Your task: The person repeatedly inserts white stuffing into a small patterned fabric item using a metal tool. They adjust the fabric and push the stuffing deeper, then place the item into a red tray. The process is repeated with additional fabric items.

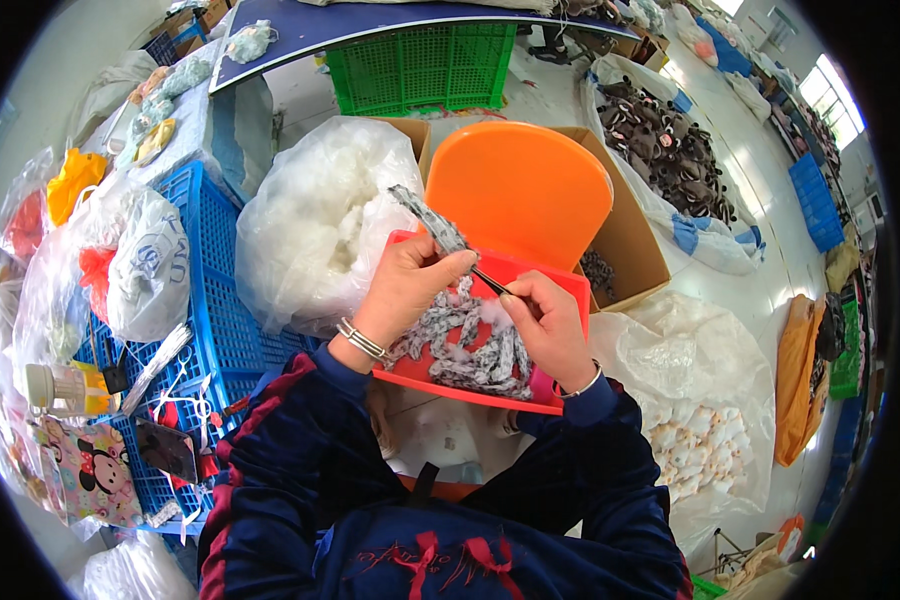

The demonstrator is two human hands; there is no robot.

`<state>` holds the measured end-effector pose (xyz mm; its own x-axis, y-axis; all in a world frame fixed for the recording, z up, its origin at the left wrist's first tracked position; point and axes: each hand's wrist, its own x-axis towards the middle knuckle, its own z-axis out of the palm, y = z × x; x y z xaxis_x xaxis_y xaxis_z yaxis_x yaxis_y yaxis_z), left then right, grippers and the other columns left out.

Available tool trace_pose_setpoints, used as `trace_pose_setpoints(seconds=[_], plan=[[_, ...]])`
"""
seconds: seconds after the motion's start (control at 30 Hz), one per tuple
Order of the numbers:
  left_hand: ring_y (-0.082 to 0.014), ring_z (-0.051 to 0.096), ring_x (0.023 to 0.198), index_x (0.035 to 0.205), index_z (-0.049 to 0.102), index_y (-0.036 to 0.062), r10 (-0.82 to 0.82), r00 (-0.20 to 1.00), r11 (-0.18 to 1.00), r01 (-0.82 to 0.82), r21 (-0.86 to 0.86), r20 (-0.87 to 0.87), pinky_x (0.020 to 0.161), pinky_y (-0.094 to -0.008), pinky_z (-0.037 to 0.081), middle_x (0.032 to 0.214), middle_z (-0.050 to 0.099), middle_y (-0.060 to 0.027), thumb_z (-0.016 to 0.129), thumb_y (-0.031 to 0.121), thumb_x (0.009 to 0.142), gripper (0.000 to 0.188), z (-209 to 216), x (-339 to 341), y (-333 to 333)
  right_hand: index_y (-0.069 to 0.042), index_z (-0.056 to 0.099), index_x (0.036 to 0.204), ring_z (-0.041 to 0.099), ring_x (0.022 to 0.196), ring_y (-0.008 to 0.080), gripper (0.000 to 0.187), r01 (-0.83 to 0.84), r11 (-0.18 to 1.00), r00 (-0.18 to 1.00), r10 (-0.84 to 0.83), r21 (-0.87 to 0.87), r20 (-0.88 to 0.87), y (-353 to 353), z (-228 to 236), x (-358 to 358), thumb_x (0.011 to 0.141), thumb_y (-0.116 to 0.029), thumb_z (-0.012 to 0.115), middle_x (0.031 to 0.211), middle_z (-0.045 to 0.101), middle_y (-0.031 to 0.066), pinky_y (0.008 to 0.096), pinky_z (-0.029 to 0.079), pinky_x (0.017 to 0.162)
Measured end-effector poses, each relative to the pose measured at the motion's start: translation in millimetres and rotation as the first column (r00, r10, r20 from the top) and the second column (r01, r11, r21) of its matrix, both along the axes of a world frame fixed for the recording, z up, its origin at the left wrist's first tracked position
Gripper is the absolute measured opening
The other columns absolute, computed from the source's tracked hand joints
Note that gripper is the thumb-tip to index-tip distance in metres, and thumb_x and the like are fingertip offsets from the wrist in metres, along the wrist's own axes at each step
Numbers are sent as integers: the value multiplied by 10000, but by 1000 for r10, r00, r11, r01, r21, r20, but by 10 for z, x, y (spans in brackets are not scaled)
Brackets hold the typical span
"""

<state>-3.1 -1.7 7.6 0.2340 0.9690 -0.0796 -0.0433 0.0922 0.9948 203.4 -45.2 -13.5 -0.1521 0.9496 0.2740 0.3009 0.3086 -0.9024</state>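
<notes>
Between the fingers and thumb of my left hand (400,290) is a slim, fuzzy grey plush tube (428,215), slanting up and to the left. My right hand (550,325) pinches a thin dark rod-like tool (490,281), its tip at the tube's lower end; whether it is tweezers or a plain stick I cannot make out. Beneath both hands lies a red tray (582,288) on my lap. Several similar grey plush pieces (475,360) are heaped in it, with a tuft of white stuffing (493,312) by my right hand.
A clear bag of white stuffing (340,210) stands ahead on the left, against an orange chair (520,185). Behind the chair is a cardboard box (630,250). Blue crates (215,240) with scissors (202,410) stand at left. A bag of pale pieces (700,440) lies right.
</notes>
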Motion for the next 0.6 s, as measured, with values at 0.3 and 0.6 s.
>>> trace_pose_setpoints(seconds=[0.3,0.6], plan=[[-55,551,617,824,672,28,89,959,992,-62,-108,269,570,-212,441,711,640,-15,669,245,938,245,-257,134,-56,-3,589,900,520,655,91,65,-11,986,986,-16,-164,-163,-30,-91,-116,925,-54,622,734,562,11,258,425,601],[-44,531,618,826,650,37,169,945,985,-156,-66,280,558,-210,426,714,653,-25,652,235,952,235,-277,197,-122,-2,575,907,521,666,76,78,111,993,994,-111,48,-4,-73,-21,-273,929,-51,631,726,539,12,255,437,602]])
